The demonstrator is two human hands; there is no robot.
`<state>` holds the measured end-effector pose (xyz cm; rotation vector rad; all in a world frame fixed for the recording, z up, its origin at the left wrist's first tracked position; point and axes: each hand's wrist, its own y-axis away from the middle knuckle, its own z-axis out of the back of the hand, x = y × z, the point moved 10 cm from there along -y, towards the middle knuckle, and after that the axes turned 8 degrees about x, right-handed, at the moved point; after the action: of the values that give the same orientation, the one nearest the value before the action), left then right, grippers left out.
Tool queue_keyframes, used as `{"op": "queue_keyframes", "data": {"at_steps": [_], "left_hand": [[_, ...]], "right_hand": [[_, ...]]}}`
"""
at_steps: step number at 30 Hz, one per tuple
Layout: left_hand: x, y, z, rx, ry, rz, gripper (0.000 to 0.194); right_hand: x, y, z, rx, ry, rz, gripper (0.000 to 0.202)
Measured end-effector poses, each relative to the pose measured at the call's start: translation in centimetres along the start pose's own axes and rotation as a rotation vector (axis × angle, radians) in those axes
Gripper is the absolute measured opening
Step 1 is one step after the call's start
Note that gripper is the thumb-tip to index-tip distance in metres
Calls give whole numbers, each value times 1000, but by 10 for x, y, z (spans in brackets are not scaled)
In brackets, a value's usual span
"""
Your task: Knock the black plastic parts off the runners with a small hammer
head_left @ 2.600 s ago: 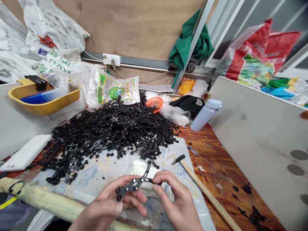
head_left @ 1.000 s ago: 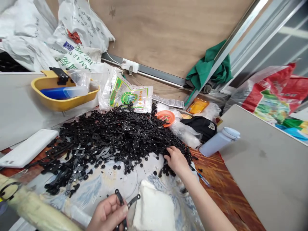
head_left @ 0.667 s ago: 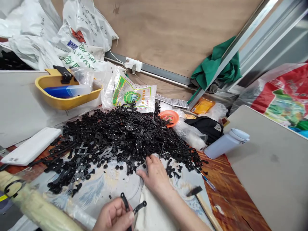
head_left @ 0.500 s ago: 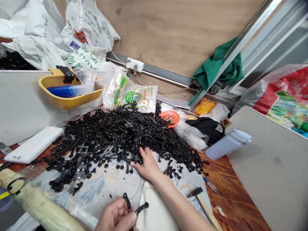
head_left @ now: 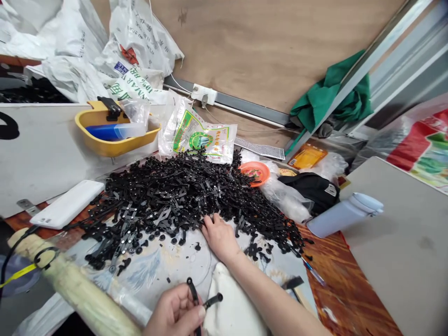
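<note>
A wide pile of small black linked parts point(head_left: 189, 191) covers the middle of the table. My right hand point(head_left: 220, 238) lies at the pile's near edge, fingertips among the parts; what they hold, if anything, is hidden. Low in the view, my left hand point(head_left: 177, 310) pinches a black linked part point(head_left: 212, 301) between thumb and fingers, its two arms spread in a V. A white cloth-like object point(head_left: 233, 303) lies beneath my right forearm.
A white power bank or phone point(head_left: 68, 204) and a yellow bin point(head_left: 119, 148) are at left. To the right are an orange dish point(head_left: 257, 173), a pale blue bottle point(head_left: 343, 215), a pen point(head_left: 313, 271) and a hammer point(head_left: 293, 283). A thick pale roll point(head_left: 73, 287) stretches across the lower left.
The whole view has shifted, so the scene sits slightly farther right. My right hand's fingers have drawn closer together at the pile's edge. My left hand keeps its hold on the black part.
</note>
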<state>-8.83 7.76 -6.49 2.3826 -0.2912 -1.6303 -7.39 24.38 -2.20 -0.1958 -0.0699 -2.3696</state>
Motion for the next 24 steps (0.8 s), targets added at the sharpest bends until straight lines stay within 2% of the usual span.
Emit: {"op": "queue_keyframes", "data": {"at_steps": [4,9,11,15,18,21,24], "left_hand": [[3,0,2,2,-13,3,36],[-1,3,0,-5,-6,13,35],[-1,4,-2,-11,17,39,36],[3,5,-5,-13,47,89,40],[2,6,-3,-35,16,75,38],[0,8,-1,-73,1,74,35],[-2,10,-1,-103,4,80,36]], "right_hand": [[-22,14,11,-37,-88,21,24],[-55,51,44,-180,-313,19,21],[-51,72,51,-196,-404,58,21],[-26,106,56,-178,-574,154,17],[-34,120,62,-265,-725,63,15],[-61,131,65,-349,-880,-74,16],[-84,138,66,-367,-969,-144,21]]}}
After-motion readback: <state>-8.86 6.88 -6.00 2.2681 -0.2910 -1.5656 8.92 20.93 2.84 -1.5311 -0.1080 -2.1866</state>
